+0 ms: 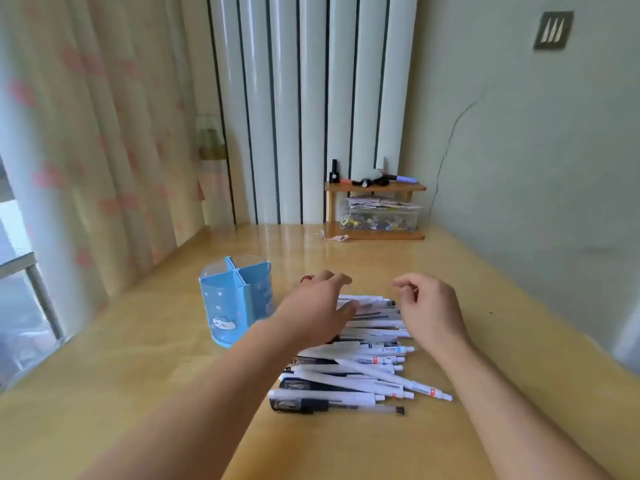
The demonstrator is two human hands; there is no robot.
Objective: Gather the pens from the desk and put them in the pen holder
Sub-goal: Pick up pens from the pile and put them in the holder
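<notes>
Several white and black pens (353, 372) lie side by side in a loose pile on the wooden desk (138, 393), tips mostly pointing right. A blue pen holder (230, 303) with a cross divider and a cat picture stands upright just left of the pile; I see no pens in it. My left hand (318, 306) hovers over the far left part of the pile, fingers relaxed and spread, holding nothing. My right hand (429, 306) hangs over the pile's far right end, fingers loosely curled, with nothing in them. Both hands hide some pens beneath them.
A small wooden shelf (375, 211) at the desk's back edge carries a clear box of small items and bottles on top. A curtain (86, 150) hangs along the left, a wall (536, 168) runs along the right, and a radiator stands behind the desk.
</notes>
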